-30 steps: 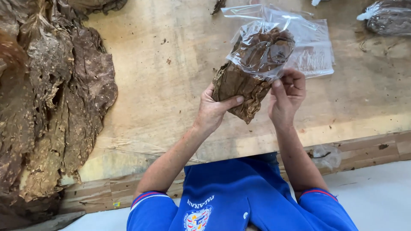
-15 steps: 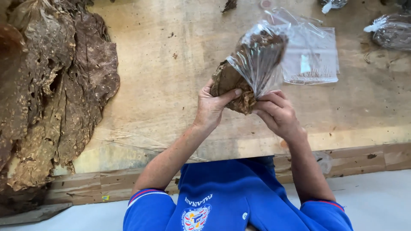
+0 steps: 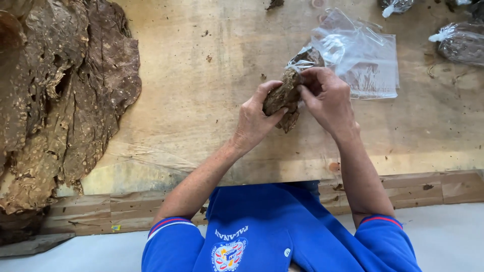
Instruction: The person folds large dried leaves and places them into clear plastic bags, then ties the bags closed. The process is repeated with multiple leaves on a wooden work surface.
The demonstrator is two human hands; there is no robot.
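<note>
Bundle of dried brown leaves point(image 3: 283, 97): folded into a compact wad, held above the wooden table point(image 3: 201, 100), roughly mid-frame, slightly right of centre. Upper end sits inside a clear plastic bag point(image 3: 308, 57); lower end sticks out bare, ragged edge pointing down toward the person.

Left hand point(image 3: 254, 118): closed around the bundle's bare lower part, thumb across the front, fingers wrapped behind. Grip is narrow and firm.

Right hand point(image 3: 327, 98): fingers curled over the bundle's upper right side where the bag film begins, pinching film and leaf together. Closed, holding the bundle and bag.

Just behind the hands: stack of flat empty clear bags point(image 3: 370, 63) lying on the table, partly crumpled on top.

Far right edge: filled, tied-off bag of leaf point(image 3: 461, 43); another small one point(image 3: 396, 5) at the top edge, mostly cut off.

Left side: large pile of loose, spotted brown leaves point(image 3: 55, 95) spread over the table, well apart from the hands.

Small leaf crumbs scattered on the table surface. Person wears a blue shirt point(image 3: 262, 231).
</note>
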